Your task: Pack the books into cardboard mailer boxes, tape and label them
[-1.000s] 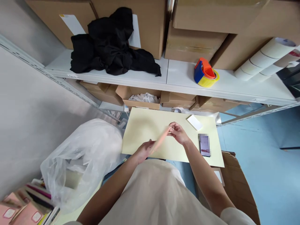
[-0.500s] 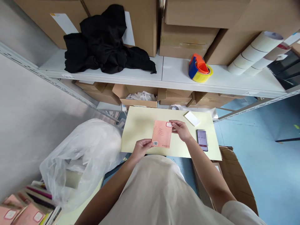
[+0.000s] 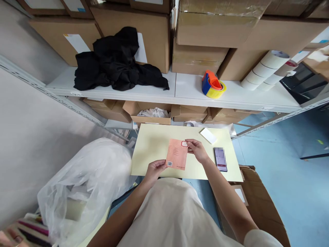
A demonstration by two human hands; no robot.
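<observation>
A thin pink booklet (image 3: 177,156) is held up between both hands over the pale yellow tabletop (image 3: 149,144). It has a barcode at its lower left and a red-bordered white label at its upper right. My left hand (image 3: 155,168) pinches the lower left edge. The upper right corner, beside the label, is gripped by my right hand (image 3: 196,149). To the right of that hand lie a phone (image 3: 220,160) with its screen lit and a small white rectangular block or pad (image 3: 208,136).
A shelf (image 3: 190,94) behind the table bears black cloth (image 3: 115,63), a tape dispenser (image 3: 213,85), paper rolls (image 3: 264,70) and cardboard boxes (image 3: 200,55). On the left sits a translucent plastic bag (image 3: 102,171); books (image 3: 28,230) lie at the lower left. An opened carton (image 3: 259,202) stands at right.
The view has tilted up slightly, so the shelf, table and hands appear lower. Both hands keep the same hold on the pink booklet.
</observation>
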